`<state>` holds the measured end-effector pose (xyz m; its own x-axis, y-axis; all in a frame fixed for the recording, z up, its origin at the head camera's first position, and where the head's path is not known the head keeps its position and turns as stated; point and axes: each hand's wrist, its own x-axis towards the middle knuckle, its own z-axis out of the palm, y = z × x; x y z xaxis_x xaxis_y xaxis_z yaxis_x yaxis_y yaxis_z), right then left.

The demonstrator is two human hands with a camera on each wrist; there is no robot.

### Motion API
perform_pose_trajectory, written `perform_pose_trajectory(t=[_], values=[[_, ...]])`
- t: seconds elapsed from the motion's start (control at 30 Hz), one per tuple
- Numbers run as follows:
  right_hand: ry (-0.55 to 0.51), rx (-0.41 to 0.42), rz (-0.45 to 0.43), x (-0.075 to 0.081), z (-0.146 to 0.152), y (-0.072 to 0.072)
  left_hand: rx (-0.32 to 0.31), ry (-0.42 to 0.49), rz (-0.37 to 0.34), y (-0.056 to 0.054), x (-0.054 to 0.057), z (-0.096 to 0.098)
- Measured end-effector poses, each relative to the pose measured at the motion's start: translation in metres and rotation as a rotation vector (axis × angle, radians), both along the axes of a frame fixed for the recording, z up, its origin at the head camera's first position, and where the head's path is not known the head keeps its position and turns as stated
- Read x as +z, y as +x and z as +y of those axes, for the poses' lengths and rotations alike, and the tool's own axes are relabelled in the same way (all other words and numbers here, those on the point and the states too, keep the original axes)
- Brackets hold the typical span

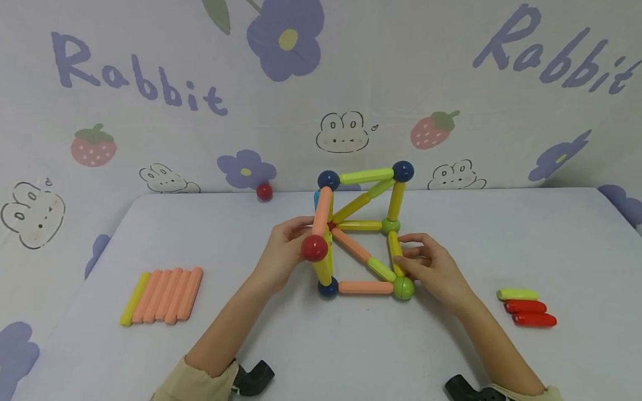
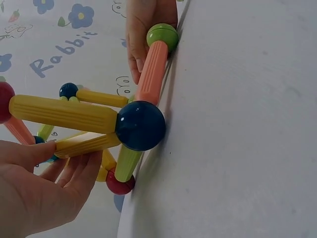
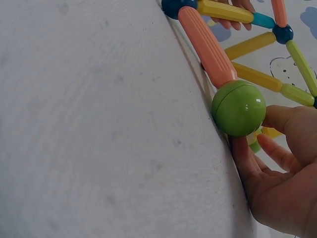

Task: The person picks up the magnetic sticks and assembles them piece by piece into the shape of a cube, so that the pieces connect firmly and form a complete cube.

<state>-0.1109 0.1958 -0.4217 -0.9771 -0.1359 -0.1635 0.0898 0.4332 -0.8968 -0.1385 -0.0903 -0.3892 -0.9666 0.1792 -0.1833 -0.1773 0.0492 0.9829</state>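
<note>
A frame of colored toy building rods and balls stands on the white table. My left hand pinches a yellow rod on its left side, thumb and fingers on either side of it. On the right side, my right hand grips another yellow rod just behind the green corner ball. That ball partly hides the fingertips in the right wrist view. A red ball tops the near left part, joined to an orange rod. Dark blue balls form other corners.
Several orange rods and a yellow one lie in a row at the left. To the right lie a lime rod and two red rods. A loose red ball sits at the table's back edge, by the printed cloth.
</note>
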Motion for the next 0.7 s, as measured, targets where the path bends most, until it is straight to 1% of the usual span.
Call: perform_pose_trajectory(t=[0.17, 0.43, 0.63, 0.7], values=[[-0.001, -0.005, -0.01, 0.001, -0.001, 0.0, -0.014, -0.011, 0.004, -0.002, 0.003, 0.002], [0.009, -0.003, 0.001, 0.001, -0.001, 0.0, -0.035, -0.046, 0.007, -0.004, 0.007, 0.004], [0.003, -0.011, -0.003, 0.001, -0.002, 0.0, 0.031, -0.046, 0.044, -0.008, 0.011, 0.006], [0.002, -0.015, -0.004, 0.001, -0.002, 0.0, 0.041, -0.047, 0.052, -0.01, 0.011, 0.007]])
